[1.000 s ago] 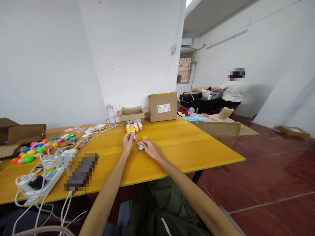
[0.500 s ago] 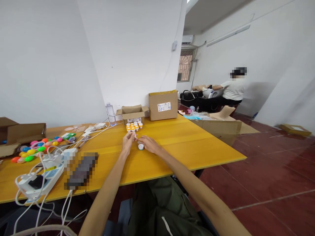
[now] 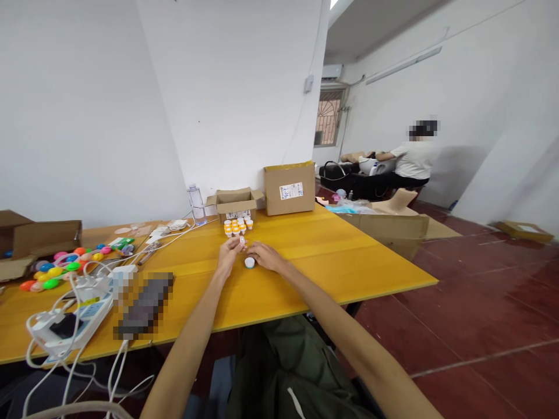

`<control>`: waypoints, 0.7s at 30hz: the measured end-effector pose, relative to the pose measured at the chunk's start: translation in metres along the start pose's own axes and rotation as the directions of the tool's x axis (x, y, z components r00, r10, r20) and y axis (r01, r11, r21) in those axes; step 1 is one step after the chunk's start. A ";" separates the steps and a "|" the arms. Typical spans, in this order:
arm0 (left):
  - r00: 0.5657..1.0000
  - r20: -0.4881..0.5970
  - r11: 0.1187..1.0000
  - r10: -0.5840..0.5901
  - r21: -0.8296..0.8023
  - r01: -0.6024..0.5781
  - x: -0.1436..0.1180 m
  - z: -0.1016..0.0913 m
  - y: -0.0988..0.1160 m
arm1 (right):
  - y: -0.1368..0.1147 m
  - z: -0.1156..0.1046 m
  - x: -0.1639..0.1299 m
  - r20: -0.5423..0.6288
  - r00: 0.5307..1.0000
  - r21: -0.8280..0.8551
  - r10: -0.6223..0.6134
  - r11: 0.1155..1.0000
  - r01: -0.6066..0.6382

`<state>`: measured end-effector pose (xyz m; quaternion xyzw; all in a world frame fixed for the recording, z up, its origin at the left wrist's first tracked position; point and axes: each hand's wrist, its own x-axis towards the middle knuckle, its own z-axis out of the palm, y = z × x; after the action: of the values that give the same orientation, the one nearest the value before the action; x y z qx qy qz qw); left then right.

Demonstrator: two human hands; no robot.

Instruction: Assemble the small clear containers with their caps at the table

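Note:
My left hand (image 3: 227, 256) is closed in a pinch on a small white piece (image 3: 242, 240), too small to make out further. Just to its right, my right hand (image 3: 264, 256) has its fingers bent together. Whether anything is between those fingertips cannot be seen. A small round container with a white top (image 3: 249, 263) stands on the table close below the right fingertips. Beyond my left hand, several small white containers with orange bands (image 3: 236, 228) stand grouped in front of an open carton.
The open carton (image 3: 236, 207) and a closed cardboard box (image 3: 289, 189) stand against the wall, beside a clear bottle (image 3: 197, 205). Leftward lie a phone (image 3: 146, 305), a power strip (image 3: 94, 314) with cables and colourful plastic pieces (image 3: 55, 269). A person (image 3: 417, 157) sits far right.
My left hand has shifted slightly right and down, with the white piece turned more into view. A clear ring-like bit by the right fingertips no longer shows. The round container stays put.

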<state>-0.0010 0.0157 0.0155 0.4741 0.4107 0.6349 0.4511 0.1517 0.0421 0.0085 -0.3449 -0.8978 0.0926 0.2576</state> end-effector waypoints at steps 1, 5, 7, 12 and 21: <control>1.000 0.010 1.000 -0.001 0.003 0.000 0.000 0.000 0.000 | 0.000 0.000 -0.001 -0.003 1.000 0.002 -0.001 1.000 0.001; 0.999 0.040 1.000 -0.006 0.026 0.005 0.000 0.000 -0.001 | 0.001 0.000 -0.005 -0.026 1.000 0.046 0.003 0.999 -0.002; 0.999 0.049 0.999 -0.003 0.041 0.001 0.000 0.001 -0.002 | 0.001 0.001 -0.008 -0.072 0.997 0.108 0.011 0.994 -0.003; 0.997 0.078 0.998 0.004 0.061 -0.009 0.001 0.001 -0.004 | 0.004 0.008 -0.014 -0.177 0.977 0.439 0.121 0.898 -0.031; 0.993 0.117 0.997 -0.005 0.077 -0.004 0.000 0.000 -0.005 | 0.013 0.013 -0.017 -0.244 0.918 0.805 0.312 0.593 0.012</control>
<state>0.0001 0.0173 0.0104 0.5273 0.4078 0.5897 0.4559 0.1632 0.0407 -0.0142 -0.2812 -0.6666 0.4374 0.5341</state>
